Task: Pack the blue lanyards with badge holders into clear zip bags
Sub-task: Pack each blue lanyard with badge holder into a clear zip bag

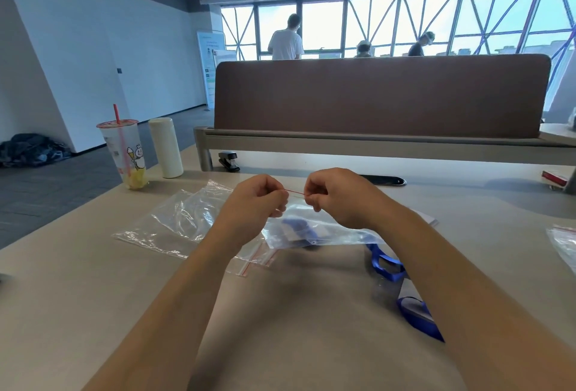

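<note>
Both my hands hold a clear zip bag [327, 233] up above the table by its red zip strip. My left hand [258, 200] pinches the strip on the left and my right hand [335, 196] pinches it on the right. Inside the bag hangs a blue lanyard with a badge holder [300, 228]. More blue lanyards with badge holders [405, 294] lie on the table under my right forearm, partly hidden by it. Several empty clear zip bags [184, 222] lie flat to the left, their red strips toward me.
A plastic drink cup with a red straw [127, 157] and a white cylinder bottle [165, 147] stand at the table's [93, 297] far left. A black stapler [229, 161] sits by the brown divider [374, 94]. Another clear bag [564, 244] lies at the right edge.
</note>
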Action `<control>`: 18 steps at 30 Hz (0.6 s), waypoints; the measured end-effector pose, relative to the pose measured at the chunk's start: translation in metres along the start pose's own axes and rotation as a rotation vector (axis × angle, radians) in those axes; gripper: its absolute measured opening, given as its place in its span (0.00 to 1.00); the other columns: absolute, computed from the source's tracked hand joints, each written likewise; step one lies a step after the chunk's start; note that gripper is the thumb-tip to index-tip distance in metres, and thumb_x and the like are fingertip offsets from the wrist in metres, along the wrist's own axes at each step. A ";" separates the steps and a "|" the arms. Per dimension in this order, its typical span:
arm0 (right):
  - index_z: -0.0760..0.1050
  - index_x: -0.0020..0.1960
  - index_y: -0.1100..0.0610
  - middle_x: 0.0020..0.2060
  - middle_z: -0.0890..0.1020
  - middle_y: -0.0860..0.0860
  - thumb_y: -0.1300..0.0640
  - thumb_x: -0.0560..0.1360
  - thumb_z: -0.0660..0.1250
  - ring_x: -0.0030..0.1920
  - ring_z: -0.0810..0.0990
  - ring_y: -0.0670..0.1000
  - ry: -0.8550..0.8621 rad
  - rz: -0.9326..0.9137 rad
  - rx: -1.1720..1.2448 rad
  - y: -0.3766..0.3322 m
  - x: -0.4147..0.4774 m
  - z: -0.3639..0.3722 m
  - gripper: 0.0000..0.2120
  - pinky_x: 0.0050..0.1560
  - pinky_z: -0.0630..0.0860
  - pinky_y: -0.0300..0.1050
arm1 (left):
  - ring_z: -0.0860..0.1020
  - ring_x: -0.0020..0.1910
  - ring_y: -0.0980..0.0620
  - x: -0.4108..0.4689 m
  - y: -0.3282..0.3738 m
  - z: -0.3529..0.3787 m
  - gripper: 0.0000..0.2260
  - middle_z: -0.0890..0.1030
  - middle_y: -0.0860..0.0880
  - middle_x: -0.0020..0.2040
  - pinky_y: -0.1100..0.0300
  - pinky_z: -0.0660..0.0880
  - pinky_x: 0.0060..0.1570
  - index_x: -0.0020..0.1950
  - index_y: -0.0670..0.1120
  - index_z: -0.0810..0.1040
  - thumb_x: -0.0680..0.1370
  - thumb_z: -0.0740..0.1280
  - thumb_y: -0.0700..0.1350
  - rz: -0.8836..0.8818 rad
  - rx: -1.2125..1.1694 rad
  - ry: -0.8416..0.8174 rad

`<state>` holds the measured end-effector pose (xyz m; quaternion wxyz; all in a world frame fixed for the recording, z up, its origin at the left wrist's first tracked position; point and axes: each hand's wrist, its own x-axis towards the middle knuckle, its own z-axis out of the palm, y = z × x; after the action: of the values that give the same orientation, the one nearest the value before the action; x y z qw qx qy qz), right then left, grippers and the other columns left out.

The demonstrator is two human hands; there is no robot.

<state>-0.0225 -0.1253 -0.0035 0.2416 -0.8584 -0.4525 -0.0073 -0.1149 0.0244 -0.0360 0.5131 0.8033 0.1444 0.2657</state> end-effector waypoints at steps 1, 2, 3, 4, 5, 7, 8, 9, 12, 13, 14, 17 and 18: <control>0.75 0.48 0.50 0.44 0.80 0.47 0.57 0.80 0.64 0.40 0.76 0.45 -0.002 -0.007 -0.010 0.000 0.001 0.002 0.04 0.39 0.71 0.36 | 0.82 0.42 0.44 -0.001 0.000 0.001 0.02 0.84 0.45 0.41 0.51 0.80 0.49 0.46 0.44 0.81 0.77 0.69 0.41 0.011 0.039 -0.010; 0.75 0.48 0.49 0.44 0.80 0.47 0.57 0.80 0.64 0.41 0.77 0.46 -0.004 -0.012 -0.015 0.000 0.001 0.004 0.04 0.41 0.74 0.37 | 0.81 0.41 0.46 -0.001 0.000 0.001 0.02 0.84 0.47 0.40 0.53 0.79 0.48 0.45 0.45 0.81 0.76 0.70 0.42 0.024 0.085 -0.014; 0.76 0.49 0.50 0.44 0.80 0.46 0.57 0.80 0.65 0.42 0.77 0.47 -0.004 -0.015 -0.020 0.000 0.002 0.007 0.04 0.45 0.76 0.40 | 0.81 0.39 0.48 -0.002 0.000 0.002 0.02 0.84 0.48 0.39 0.54 0.78 0.46 0.45 0.45 0.82 0.76 0.71 0.43 0.034 0.123 -0.013; 0.77 0.50 0.50 0.44 0.79 0.46 0.57 0.80 0.65 0.43 0.78 0.47 -0.004 -0.017 -0.027 0.000 0.003 0.009 0.03 0.48 0.78 0.42 | 0.79 0.37 0.50 -0.002 0.000 0.003 0.02 0.83 0.48 0.38 0.54 0.78 0.45 0.43 0.45 0.82 0.76 0.71 0.42 0.041 0.145 -0.010; 0.78 0.50 0.51 0.44 0.79 0.46 0.56 0.80 0.65 0.43 0.78 0.48 -0.004 -0.019 -0.033 0.000 0.004 0.010 0.03 0.50 0.79 0.44 | 0.78 0.36 0.50 -0.002 -0.001 0.003 0.03 0.83 0.47 0.37 0.54 0.77 0.44 0.43 0.44 0.82 0.76 0.71 0.41 0.047 0.161 -0.007; 0.78 0.51 0.51 0.43 0.79 0.46 0.55 0.80 0.65 0.43 0.78 0.48 -0.005 -0.020 -0.034 0.000 0.004 0.012 0.03 0.50 0.79 0.45 | 0.79 0.37 0.48 -0.001 -0.001 0.003 0.04 0.82 0.48 0.36 0.54 0.77 0.44 0.42 0.45 0.81 0.77 0.70 0.41 0.056 0.208 0.002; 0.77 0.50 0.51 0.43 0.79 0.46 0.55 0.80 0.65 0.43 0.78 0.48 -0.005 -0.015 -0.033 0.001 0.004 0.011 0.03 0.50 0.79 0.45 | 0.79 0.38 0.47 -0.001 -0.001 0.003 0.04 0.82 0.49 0.36 0.53 0.77 0.44 0.42 0.45 0.81 0.77 0.70 0.42 0.059 0.228 0.008; 0.77 0.50 0.50 0.43 0.79 0.46 0.54 0.80 0.65 0.43 0.78 0.47 -0.005 -0.007 -0.034 0.002 0.003 0.009 0.02 0.50 0.79 0.44 | 0.80 0.39 0.46 -0.001 0.000 0.002 0.04 0.82 0.49 0.36 0.53 0.78 0.44 0.43 0.46 0.81 0.78 0.70 0.43 0.060 0.238 0.016; 0.76 0.49 0.49 0.42 0.80 0.45 0.54 0.80 0.65 0.42 0.78 0.46 -0.023 0.033 -0.037 0.009 0.001 0.001 0.02 0.48 0.77 0.42 | 0.79 0.40 0.47 0.001 -0.001 -0.001 0.04 0.82 0.48 0.38 0.53 0.78 0.44 0.44 0.46 0.80 0.79 0.68 0.44 0.053 0.238 0.040; 0.76 0.48 0.49 0.42 0.80 0.45 0.54 0.80 0.65 0.42 0.78 0.46 -0.030 0.041 -0.030 0.010 0.001 -0.001 0.02 0.46 0.77 0.41 | 0.79 0.40 0.47 0.001 -0.001 -0.002 0.04 0.82 0.49 0.38 0.54 0.77 0.44 0.45 0.47 0.80 0.79 0.68 0.44 0.051 0.239 0.043; 0.76 0.48 0.50 0.42 0.80 0.46 0.54 0.80 0.65 0.42 0.78 0.46 -0.033 0.045 -0.024 0.011 0.000 -0.003 0.02 0.44 0.76 0.40 | 0.79 0.41 0.47 0.001 -0.002 -0.002 0.04 0.82 0.49 0.39 0.54 0.77 0.44 0.45 0.47 0.79 0.79 0.67 0.44 0.052 0.245 0.042; 0.76 0.49 0.50 0.44 0.81 0.47 0.55 0.80 0.65 0.43 0.78 0.48 -0.040 0.045 -0.049 0.011 -0.001 -0.004 0.02 0.44 0.75 0.40 | 0.78 0.41 0.52 0.002 -0.003 -0.001 0.03 0.80 0.53 0.40 0.63 0.75 0.41 0.46 0.48 0.78 0.80 0.67 0.45 0.081 0.327 0.023; 0.76 0.49 0.51 0.44 0.81 0.48 0.56 0.80 0.65 0.43 0.78 0.49 -0.042 0.043 -0.074 0.010 -0.001 -0.003 0.03 0.45 0.76 0.41 | 0.77 0.41 0.55 0.002 -0.003 0.000 0.02 0.78 0.56 0.41 0.66 0.73 0.39 0.48 0.49 0.77 0.79 0.67 0.46 0.091 0.355 0.013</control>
<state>-0.0152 -0.1318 -0.0054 0.2002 -0.8763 -0.4382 -0.0007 -0.1135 0.0269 -0.0384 0.3496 0.8852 0.1561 0.2641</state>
